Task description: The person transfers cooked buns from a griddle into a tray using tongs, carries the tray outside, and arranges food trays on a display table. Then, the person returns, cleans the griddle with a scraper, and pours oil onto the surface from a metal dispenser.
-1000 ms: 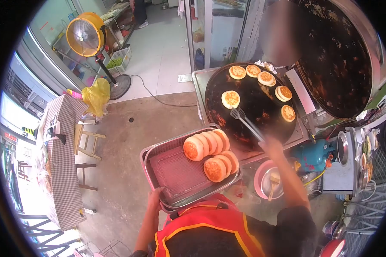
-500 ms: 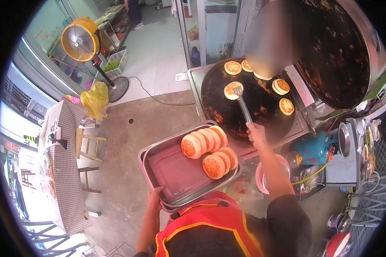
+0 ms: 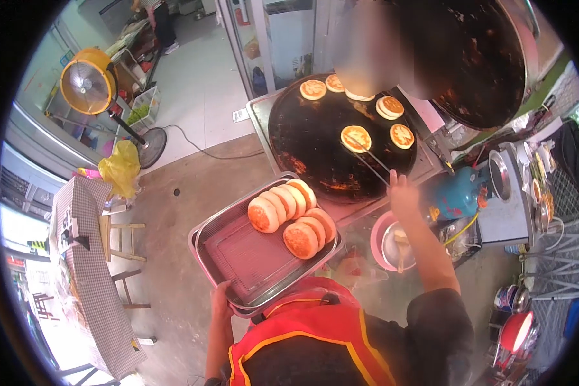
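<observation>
My left hand (image 3: pixel 220 297) is closed on the near left corner of a rectangular metal tray (image 3: pixel 202 260) with a mesh bottom. Two rows of browned round flatbreads (image 3: pixel 300 240) lean together on the tray's right side. My right hand (image 3: pixel 402 193) is wrapped round metal tongs (image 3: pixel 374 165), which reach over the round black griddle (image 3: pixel 315 148). Their tips touch a round flatbread (image 3: pixel 356 138) near the griddle's middle; whether they grip it I cannot tell. Several more flatbreads (image 3: pixel 312 90) lie along the griddle's far and right edges.
The griddle's big lid (image 3: pixel 476 58) stands raised behind it, partly blurred. To the right are a blue gas cylinder (image 3: pixel 458 195) and a pink basin (image 3: pixel 378 241). A yellow fan (image 3: pixel 89 82) and a checkered table (image 3: pixel 96 276) stand left. Another person (image 3: pixel 162 22) is far back.
The tongs and the flatbread at their tips have moved right across the griddle. The tongs have turned, now showing their narrow side. My left hand keeps the tray; the view has shifted right.
</observation>
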Demonstrator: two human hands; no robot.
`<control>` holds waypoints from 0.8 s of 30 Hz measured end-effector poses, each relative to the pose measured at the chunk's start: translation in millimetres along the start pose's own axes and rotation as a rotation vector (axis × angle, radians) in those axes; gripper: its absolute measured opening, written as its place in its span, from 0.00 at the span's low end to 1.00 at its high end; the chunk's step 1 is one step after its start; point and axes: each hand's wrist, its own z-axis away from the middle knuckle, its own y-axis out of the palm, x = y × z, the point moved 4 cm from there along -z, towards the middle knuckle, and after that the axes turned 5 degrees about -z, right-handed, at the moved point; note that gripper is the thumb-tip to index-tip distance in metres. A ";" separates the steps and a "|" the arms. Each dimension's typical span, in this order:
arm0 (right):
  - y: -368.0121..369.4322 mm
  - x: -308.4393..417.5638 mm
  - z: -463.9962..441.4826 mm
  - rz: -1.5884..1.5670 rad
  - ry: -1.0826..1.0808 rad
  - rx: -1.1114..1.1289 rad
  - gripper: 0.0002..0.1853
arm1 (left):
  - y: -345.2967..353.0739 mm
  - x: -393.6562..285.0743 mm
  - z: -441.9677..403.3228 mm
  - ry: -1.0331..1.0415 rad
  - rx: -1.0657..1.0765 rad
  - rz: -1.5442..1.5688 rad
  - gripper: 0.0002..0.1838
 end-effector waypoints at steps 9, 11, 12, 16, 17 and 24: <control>16.5 -62.9 35.9 -0.696 0.423 -0.039 0.21 | -17.9 15.5 -21.3 -0.003 0.028 -0.035 0.19; 29.4 -70.4 36.1 -0.872 0.502 -0.062 0.19 | -15.1 13.5 -19.5 -0.020 0.006 -0.053 0.19; 32.9 -72.5 35.5 -0.961 0.538 -0.072 0.17 | -13.3 11.1 -16.9 -0.028 -0.008 -0.061 0.19; 24.8 -58.0 55.1 -1.803 1.110 0.191 0.11 | -7.0 6.3 -4.7 -0.010 -0.022 -0.059 0.19; 30.8 -59.5 55.0 -1.865 1.151 0.158 0.11 | -3.1 3.8 0.0 0.003 -0.026 -0.072 0.18; 119.4 -84.6 9.0 -2.179 1.182 0.059 0.09 | 2.9 3.2 7.3 0.070 -0.041 -0.115 0.16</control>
